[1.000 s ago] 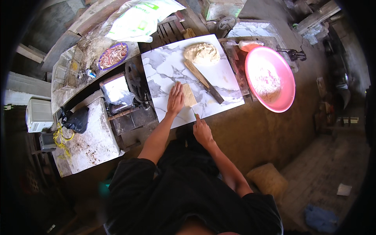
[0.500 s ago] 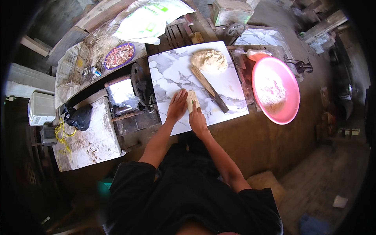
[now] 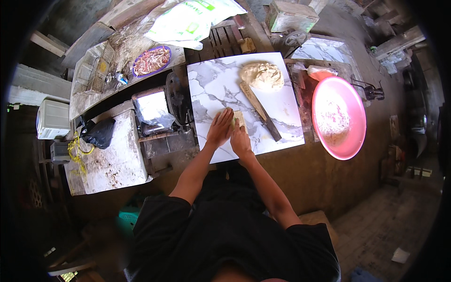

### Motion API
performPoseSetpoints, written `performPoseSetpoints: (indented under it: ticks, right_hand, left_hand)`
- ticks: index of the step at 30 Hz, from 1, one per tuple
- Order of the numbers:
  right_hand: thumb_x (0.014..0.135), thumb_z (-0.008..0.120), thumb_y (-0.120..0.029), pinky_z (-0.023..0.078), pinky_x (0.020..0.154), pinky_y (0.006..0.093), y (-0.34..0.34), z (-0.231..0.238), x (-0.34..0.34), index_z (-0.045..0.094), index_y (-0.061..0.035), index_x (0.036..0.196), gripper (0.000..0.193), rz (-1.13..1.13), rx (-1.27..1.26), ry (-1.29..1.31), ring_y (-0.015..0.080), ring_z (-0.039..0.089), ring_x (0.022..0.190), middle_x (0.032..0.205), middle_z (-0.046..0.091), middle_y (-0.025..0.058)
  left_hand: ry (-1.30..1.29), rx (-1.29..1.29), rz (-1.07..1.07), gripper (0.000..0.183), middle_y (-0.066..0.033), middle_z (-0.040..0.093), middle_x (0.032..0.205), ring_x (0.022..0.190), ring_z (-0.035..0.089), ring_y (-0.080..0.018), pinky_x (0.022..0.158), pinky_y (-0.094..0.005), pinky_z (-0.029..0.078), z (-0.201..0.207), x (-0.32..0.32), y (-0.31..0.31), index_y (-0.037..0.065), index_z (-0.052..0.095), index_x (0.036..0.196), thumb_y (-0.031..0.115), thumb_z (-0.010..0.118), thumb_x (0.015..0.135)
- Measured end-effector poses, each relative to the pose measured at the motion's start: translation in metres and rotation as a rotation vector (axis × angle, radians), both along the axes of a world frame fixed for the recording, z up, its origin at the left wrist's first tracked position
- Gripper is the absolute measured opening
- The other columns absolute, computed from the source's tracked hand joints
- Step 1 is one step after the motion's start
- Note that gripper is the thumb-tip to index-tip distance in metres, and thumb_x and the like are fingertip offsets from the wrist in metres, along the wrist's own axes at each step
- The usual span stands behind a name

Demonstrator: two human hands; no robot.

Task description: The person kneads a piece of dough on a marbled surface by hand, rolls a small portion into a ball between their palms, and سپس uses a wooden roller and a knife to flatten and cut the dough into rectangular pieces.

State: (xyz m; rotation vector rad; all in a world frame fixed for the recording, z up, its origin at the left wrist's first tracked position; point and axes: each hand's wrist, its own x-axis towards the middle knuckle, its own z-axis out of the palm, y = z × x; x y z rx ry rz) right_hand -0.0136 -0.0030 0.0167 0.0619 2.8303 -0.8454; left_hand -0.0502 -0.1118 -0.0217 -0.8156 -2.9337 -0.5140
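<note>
On a white, grey-veined marble-look board point(image 3: 213, 75) lies a small pale wooden board point(image 3: 239, 116). My left hand point(image 3: 220, 128) rests beside its left edge, fingers stretched out flat and close together. A bit of something pale shows by those fingertips, too small to name. My right hand point(image 3: 241, 140) grips the near end of the small board, fingers bent; what lies under them is hidden. A mound of pale dough point(image 3: 262, 76) sits at the far right of the marble-look surface. Between it and my right hand lies a long flat wooden stick point(image 3: 259, 110), dark at its near end.
A pink basin point(image 3: 324, 136) with white powder inside stands right. To the left are a hand-cranked machine with a wheel point(image 3: 174, 101), a black plastic bag point(image 3: 99, 134) and a purple-rimmed plate point(image 3: 135, 70) of reddish-white strips. A white sack point(image 3: 183, 23) lies at the back.
My left hand has shifted forward along the small board's left edge. My right hand has drawn closer to it, its fingers more bent. The whole view has turned slightly.
</note>
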Motion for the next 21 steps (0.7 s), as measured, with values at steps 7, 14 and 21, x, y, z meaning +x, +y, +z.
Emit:
performPoseSetpoints:
  ticks: [7, 14, 21]
  right_hand:
    - [0.082, 0.042, -0.016, 0.047, 0.060, 0.0435, 0.001, 0.010, 0.001, 0.028, 0.0029, 0.122, 0.047, -0.027, -0.022, -0.008, 0.0407, 0.055, 0.071, 0.090, 0.050, 0.0284]
    - [0.081, 0.043, -0.016, 0.048, 0.060, 0.0432, 0.006, 0.013, 0.007, 0.026, 0.0027, 0.123, 0.049, -0.026, 0.004, -0.036, 0.0391, 0.056, 0.071, 0.091, 0.050, 0.0268]
    - [0.080, 0.043, -0.013, 0.047, 0.061, 0.0429, 0.011, 0.013, 0.016, 0.026, 0.0027, 0.123, 0.050, -0.028, 0.036, -0.097, 0.0387, 0.056, 0.071, 0.090, 0.050, 0.0258]
  left_hand:
    - [0.054, -0.040, 0.001, 0.049, -0.0094, 0.026, 0.133, 0.125, 0.019, -0.0195, 0.102, -0.0351, 0.013, -0.004, -0.003, 0.000, 0.000, 0.030, 0.125, 0.024, 0.037, 0.082]
    - [0.046, -0.057, -0.014, 0.048, -0.0080, 0.025, 0.133, 0.125, 0.018, -0.0191, 0.102, -0.0352, 0.014, -0.006, -0.010, 0.000, 0.002, 0.031, 0.125, 0.025, 0.036, 0.083]
    - [0.033, -0.042, -0.004, 0.050, -0.0067, 0.024, 0.135, 0.126, 0.017, -0.0182, 0.102, -0.0347, 0.014, -0.001, -0.018, 0.003, 0.003, 0.029, 0.126, 0.030, 0.035, 0.085]
